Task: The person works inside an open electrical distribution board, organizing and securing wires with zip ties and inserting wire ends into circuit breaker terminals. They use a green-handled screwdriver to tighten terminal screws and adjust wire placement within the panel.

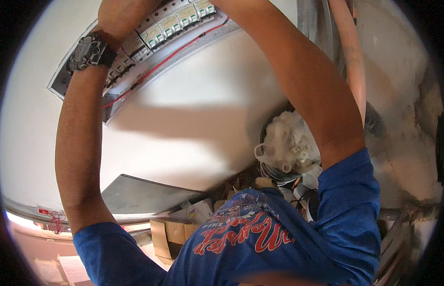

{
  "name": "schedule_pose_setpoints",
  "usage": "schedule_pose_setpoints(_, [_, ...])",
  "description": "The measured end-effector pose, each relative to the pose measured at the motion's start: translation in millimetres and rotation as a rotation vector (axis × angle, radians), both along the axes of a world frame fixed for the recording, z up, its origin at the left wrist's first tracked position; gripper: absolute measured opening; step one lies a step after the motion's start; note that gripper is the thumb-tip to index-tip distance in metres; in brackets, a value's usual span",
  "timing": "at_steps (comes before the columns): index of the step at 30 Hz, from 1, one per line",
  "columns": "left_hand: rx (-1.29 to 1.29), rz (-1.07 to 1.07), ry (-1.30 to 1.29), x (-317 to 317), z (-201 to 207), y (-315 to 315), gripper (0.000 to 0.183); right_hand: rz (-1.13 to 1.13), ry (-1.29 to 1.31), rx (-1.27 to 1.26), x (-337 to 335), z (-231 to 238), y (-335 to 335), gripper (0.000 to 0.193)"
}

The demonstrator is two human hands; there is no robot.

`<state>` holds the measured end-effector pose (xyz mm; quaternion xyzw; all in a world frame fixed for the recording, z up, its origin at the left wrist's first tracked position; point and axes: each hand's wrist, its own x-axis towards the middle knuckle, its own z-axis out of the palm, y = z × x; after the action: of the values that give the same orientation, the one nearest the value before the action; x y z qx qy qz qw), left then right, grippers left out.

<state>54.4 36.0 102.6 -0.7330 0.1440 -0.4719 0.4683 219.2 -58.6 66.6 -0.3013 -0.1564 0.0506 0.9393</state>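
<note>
Breaker panel (60, 86) on the wall (198, 152), upper left
The left hand (128, 15) overlaps it, fingers cropped, grip impossible to tell; the red wire (184, 47) should be light, bendy, best pinched mid-length; the breakers (170, 26) look rigid, best held by their sides; the right hand is out of frame, grip unseen.

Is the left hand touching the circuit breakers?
Cannot tell. The head view shows the left hand overlapping the row of circuit breakers, but its fingertips lie beyond the top edge, so no contact or gap shows.
</note>
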Motion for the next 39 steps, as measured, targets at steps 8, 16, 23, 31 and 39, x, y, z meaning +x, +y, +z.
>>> schedule_pose_setpoints(8, [-0.012,-0.200,0.105,-5,3,6,0.008,-0.300,-0.104,-0.232,-24,-6,-10,0.019])
schedule_pose_setpoints(16, [-0.118,-0.266,0.225,-12,5,5,0.007,-0.724,-0.422,-0.433,-15,-29,-7,0.020])
schedule_pose_setpoints(23, [-0.163,-0.271,0.164,-7,-2,4,0.009,-1.110,-0.673,-0.552,-12,-43,0,0.019])
schedule_pose_setpoints(31, [-0.158,-0.382,0.114,0,-18,7,0.013,-1.237,-1.181,-1.068,0,-41,-29,0.020])
schedule_pose_setpoints(39, [-0.498,0.180,-0.018,-7,-33,-26,0.012,-1.245,-1.706,-1.630,-8,14,-68,0.020])
